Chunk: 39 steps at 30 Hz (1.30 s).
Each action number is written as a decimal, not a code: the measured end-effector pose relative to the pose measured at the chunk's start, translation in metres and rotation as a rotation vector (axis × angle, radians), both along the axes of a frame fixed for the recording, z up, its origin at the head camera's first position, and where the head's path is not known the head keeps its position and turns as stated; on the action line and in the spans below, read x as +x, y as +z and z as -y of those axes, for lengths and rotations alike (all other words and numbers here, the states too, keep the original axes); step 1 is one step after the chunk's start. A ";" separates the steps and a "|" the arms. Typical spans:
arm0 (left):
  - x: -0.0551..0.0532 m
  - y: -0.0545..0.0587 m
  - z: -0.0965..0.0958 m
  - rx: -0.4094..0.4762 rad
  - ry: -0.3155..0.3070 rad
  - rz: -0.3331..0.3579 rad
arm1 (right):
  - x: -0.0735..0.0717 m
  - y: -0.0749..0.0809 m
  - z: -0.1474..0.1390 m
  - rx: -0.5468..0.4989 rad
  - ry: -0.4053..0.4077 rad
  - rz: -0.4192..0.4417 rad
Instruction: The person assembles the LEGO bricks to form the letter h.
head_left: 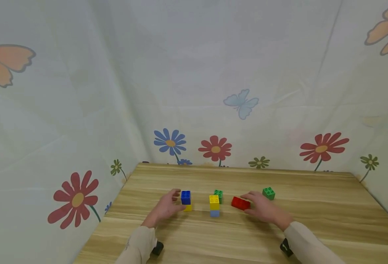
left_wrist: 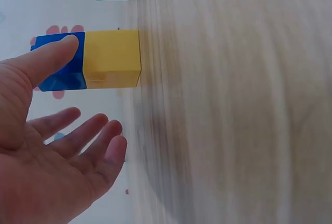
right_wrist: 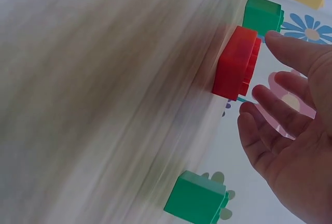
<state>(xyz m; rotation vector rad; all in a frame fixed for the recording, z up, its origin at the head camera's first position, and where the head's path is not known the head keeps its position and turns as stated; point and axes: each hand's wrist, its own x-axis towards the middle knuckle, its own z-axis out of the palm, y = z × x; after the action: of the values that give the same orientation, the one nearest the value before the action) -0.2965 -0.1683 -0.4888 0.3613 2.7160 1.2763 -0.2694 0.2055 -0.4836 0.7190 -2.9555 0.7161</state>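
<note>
In the head view a blue brick (head_left: 185,198) sits on top of a yellow brick (head_left: 188,208). My left hand (head_left: 168,206) is beside this stack on its left, fingers spread and apart from it. The thumb lies across the blue brick (left_wrist: 58,76) in the left wrist view; whether it touches cannot be told. A longer red brick (head_left: 239,203) lies on the table, with my right hand (head_left: 261,206) just to its right. In the right wrist view the right thumb and fingers are spread around the near side of the red brick (right_wrist: 236,66), holding nothing.
Between the hands a yellow brick (head_left: 214,201) stands on a light blue brick (head_left: 215,213), with a green brick (head_left: 219,194) behind. Another green brick (head_left: 268,193) lies beyond the right hand. The wooden table (head_left: 220,242) meets a flowered curtain (head_left: 187,73) at the back.
</note>
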 end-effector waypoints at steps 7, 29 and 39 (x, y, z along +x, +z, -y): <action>-0.004 -0.005 0.000 0.034 -0.065 -0.039 | -0.003 -0.002 0.005 0.013 -0.010 0.011; -0.003 -0.009 -0.004 0.033 -0.099 -0.070 | -0.014 -0.007 0.018 0.016 -0.069 0.078; 0.002 -0.005 -0.006 0.035 -0.137 -0.057 | -0.021 -0.015 0.020 0.053 -0.085 0.094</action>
<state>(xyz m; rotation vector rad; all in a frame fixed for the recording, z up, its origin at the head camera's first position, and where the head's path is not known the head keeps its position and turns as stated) -0.2947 -0.1628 -0.4936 0.5849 2.6651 1.2966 -0.2909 0.1858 -0.4987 0.5733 -3.0796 0.6865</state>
